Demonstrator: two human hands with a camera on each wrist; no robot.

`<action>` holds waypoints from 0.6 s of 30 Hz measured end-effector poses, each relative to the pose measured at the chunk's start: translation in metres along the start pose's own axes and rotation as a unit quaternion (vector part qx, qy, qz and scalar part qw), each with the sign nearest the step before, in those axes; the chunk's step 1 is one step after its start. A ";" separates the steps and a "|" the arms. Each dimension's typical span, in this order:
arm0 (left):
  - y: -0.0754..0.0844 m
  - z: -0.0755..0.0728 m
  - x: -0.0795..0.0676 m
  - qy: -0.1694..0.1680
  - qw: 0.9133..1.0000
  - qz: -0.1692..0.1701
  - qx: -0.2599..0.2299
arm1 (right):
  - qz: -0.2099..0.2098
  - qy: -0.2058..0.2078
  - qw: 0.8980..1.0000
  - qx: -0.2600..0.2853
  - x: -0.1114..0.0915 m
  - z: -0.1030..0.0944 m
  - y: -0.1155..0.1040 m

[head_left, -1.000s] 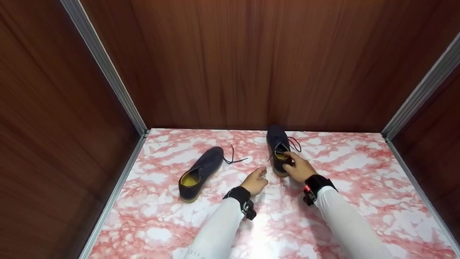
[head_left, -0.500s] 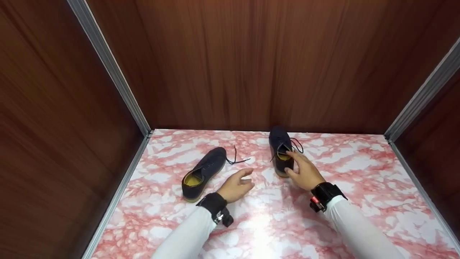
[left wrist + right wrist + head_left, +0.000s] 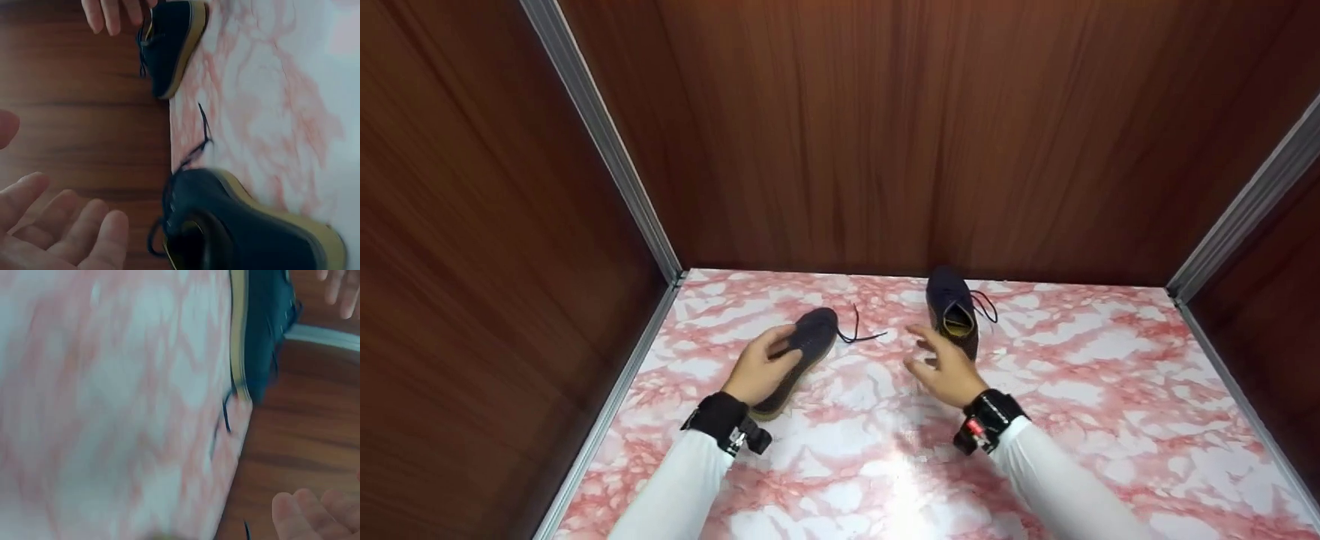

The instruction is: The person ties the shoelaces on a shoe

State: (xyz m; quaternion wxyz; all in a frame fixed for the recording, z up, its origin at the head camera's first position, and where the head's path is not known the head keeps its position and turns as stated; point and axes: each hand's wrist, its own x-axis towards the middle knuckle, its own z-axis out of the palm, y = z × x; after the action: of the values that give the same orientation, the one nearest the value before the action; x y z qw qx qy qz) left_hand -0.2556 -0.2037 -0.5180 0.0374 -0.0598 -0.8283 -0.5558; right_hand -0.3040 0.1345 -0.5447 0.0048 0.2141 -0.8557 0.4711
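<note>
Near the far edge of the worktop [image 3: 840, 472], as seen from my head, sit two dark blue shoes. The left shoe [image 3: 816, 334] is slanted, closer to the left edge than to the right edge, and its toe points toward the far edge. My left hand [image 3: 759, 373] is over the back part of it. The fingers are loose and a bit bent, with the thumb apart. The right shoe [image 3: 946, 291] is around the middle of the far edge, with its toe right by the brown wall [image 3: 840, 150]. It is yellow inside. My right hand [image 3: 951, 375] is in front of its heel, fingers loosely bent and not wrapped round it. I cannot tell if they touch it.

From my left wrist, I see a gap between my left fingers and the left shoe, so that hand holds nothing. A dark lace [image 3: 194, 156] sticks out from this shoe, which has a tan sole [image 3: 323, 230].

From my right wrist, my right fingers look loose too, and their grip is free. The left shoe is up by the far edge of the worktop, with my left fingertips near it. This view is blurry.
</note>
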 end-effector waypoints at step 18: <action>-0.059 -0.036 0.012 -0.016 0.980 -0.186 0.069 | 0.139 -0.066 0.963 0.222 0.012 0.126 -0.018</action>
State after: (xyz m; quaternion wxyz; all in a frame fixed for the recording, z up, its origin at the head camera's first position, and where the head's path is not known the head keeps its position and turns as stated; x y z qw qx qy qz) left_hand -0.2758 -0.2588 -0.5566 -0.0755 0.0894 -0.8619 -0.4934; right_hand -0.2837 0.0200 -0.5977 -0.1648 0.1190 -0.7491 0.6305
